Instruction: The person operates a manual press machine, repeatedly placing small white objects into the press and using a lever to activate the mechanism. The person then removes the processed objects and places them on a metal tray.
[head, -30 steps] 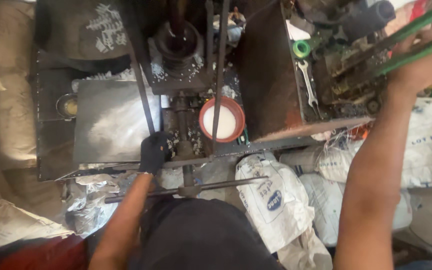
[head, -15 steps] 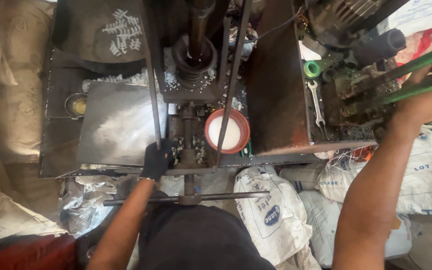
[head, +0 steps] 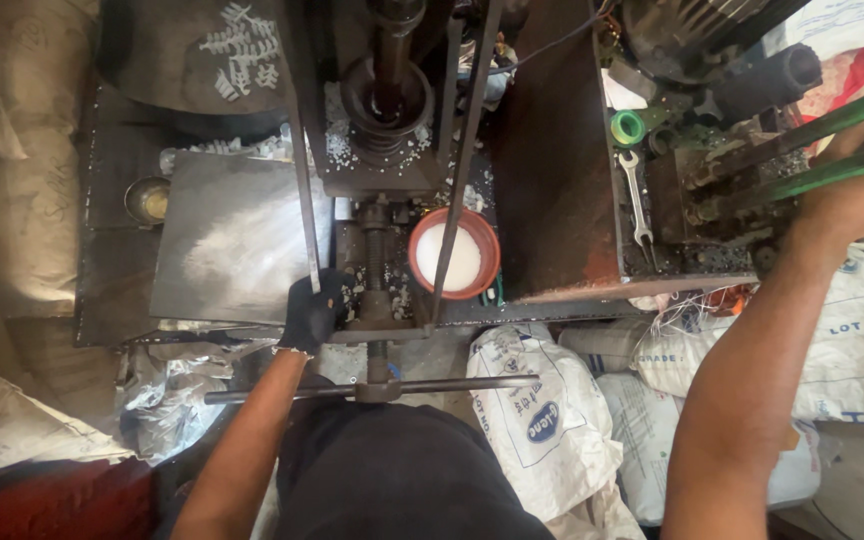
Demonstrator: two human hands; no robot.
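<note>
My left hand (head: 312,312), in a dark glove, rests at the foot of a thin upright steel rod (head: 300,150) on the front edge of a dark press machine (head: 382,120). Whether it grips the rod I cannot tell. My right hand (head: 857,195) reaches far right and is closed on green metal lever bars (head: 802,150). An orange bowl of white powder (head: 453,254) sits between the machine's rods. Below it a horizontal T-handle bar (head: 372,390) sticks out from a screw shaft.
A flat grey steel plate (head: 232,240) lies left of the machine, with a small metal cup (head: 148,200) beside it. A spanner (head: 638,200) and a green ring (head: 628,128) lie on the right bench. White printed sacks (head: 542,420) fill the floor at lower right.
The view has shifted slightly, so the machine sits lower in the frame. Both hands stay where they were, left at the rod's foot and right on the green bars.
</note>
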